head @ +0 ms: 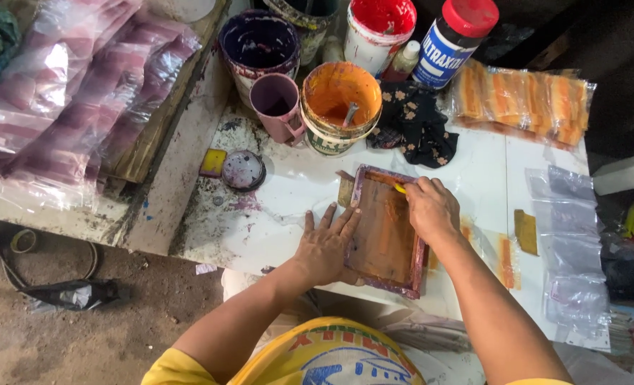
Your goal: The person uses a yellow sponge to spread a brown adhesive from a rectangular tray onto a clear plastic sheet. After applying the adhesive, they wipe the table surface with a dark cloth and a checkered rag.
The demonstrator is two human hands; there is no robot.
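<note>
The left hand (325, 246) lies flat on the left edge of a small printing screen frame (387, 232), its fingers spread and pressing down on the wood. The right hand (431, 209) is inside the frame near its far end, fingers curled together around a small yellow squeegee (400, 188), mostly hidden by the hand. The frame rests on a white stained table (274, 214), near its front edge. Just behind the frame stand an orange paint bucket (340, 107) with a stick in it, a purple mug (277, 107) and a dark floral cloth (416, 125). To the right lie clear plastic bags (570, 249), and orange printed bags (523, 103) are stacked further back. A round lid (243, 170) lies to the left.
</note>
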